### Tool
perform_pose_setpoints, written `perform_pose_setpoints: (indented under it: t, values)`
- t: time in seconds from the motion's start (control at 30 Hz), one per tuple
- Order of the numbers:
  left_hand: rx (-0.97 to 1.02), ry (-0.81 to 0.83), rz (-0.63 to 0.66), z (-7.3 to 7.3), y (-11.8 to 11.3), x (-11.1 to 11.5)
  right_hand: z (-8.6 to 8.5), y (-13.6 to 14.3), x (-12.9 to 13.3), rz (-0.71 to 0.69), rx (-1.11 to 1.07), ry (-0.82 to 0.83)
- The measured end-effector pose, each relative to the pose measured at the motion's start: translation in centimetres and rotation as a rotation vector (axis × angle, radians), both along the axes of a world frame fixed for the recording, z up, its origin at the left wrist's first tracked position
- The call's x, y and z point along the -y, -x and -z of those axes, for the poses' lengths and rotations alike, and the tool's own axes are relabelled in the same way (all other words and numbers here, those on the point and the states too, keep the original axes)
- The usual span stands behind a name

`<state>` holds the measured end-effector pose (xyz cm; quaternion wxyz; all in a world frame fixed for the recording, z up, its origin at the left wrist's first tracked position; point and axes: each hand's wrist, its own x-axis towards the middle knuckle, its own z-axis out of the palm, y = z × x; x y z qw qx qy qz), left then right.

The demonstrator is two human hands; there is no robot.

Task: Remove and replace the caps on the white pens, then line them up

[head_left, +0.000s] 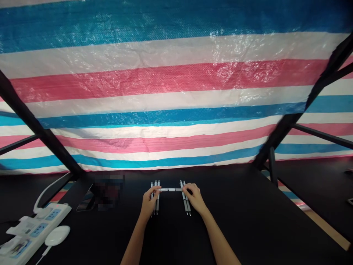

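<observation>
Pinching one slim white plastic pen (pixel 171 190) crosswise, left hand (pixel 149 202) and right hand (pixel 194 197) gripping its ends | three white pens (pixel 155 195) under left, two white pens (pixel 185 200) under right | sorting seemingly partway

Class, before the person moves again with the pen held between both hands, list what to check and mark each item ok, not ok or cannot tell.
1. Left hand grips one end of the held pen: ok.
2. Right hand grips the other end: ok.
3. Held pen lies level, crosswise between the hands: ok.
4. Left group of pens lies side by side on the black table: ok, partly hidden by the hand.
5. Right pair of pens lies side by side: ok.
6. Held pen touches or clears the pens below it: cannot tell.
</observation>
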<state>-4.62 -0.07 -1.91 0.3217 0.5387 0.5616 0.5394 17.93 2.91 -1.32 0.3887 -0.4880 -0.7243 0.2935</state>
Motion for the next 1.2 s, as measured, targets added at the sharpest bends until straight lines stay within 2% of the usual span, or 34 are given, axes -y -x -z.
perform_pose_setpoints:
  t: [0.27,0.73,1.03,1.2]
  values:
    - [-0.021,0.003,-0.015,-0.05,0.04,-0.02,0.58,-0.13,-0.24,0.027,-0.035,-0.012]
    - [-0.077,-0.083,0.013,0.23,-0.07,-0.1,0.52,0.02,-0.33,-0.034,-0.043,0.02]
    - [-0.101,-0.104,-0.025,0.02,-0.32,0.04,0.73,-0.09,-0.51,-0.029,-0.071,-0.001]
    - [-0.089,-0.05,-0.101,-0.31,-0.6,0.13,0.79,-0.26,-0.58,-0.042,-0.114,-0.04]
